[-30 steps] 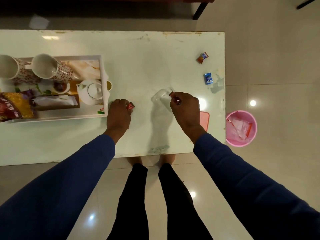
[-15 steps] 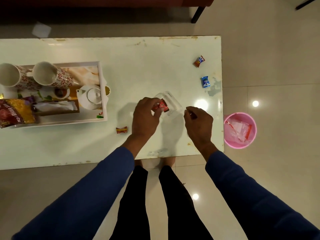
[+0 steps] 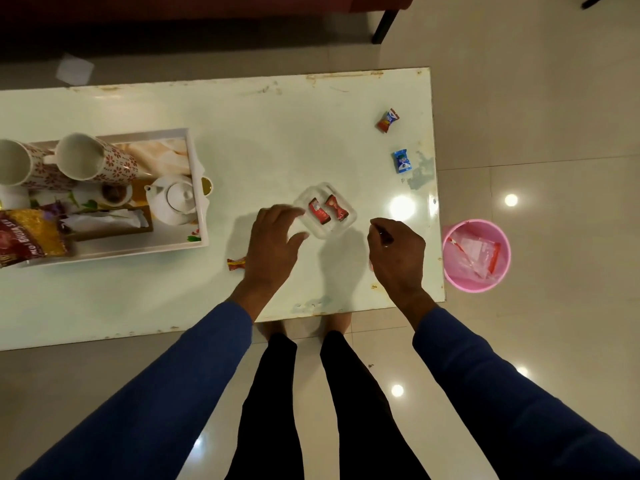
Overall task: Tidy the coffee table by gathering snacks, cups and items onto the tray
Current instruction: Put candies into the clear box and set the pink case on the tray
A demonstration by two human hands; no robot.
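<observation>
Left hand (image 3: 273, 237) just dropped its red candy into the clear dish (image 3: 325, 211), fingers now apart; right hand (image 3: 398, 251) fingers curled, contents unclear; three candies remain loose on table (image 3: 242, 133).

A pink waste bin (image 3: 477, 255) stood on the glossy tiled floor (image 3: 554, 116) just beside the right end of the bench. Inside it lay crumpled clear plastic wrappers (image 3: 479, 252) with red edges. Ceiling lights showed as bright round reflections (image 3: 510, 200) on the tiles. Beyond the far edge of the bench, a white scrap of paper (image 3: 74, 69) lay on the floor in shadow. A dark furniture leg (image 3: 382, 24) stood at the top, beneath a dark reddish piece of furniture (image 3: 207, 3).
</observation>
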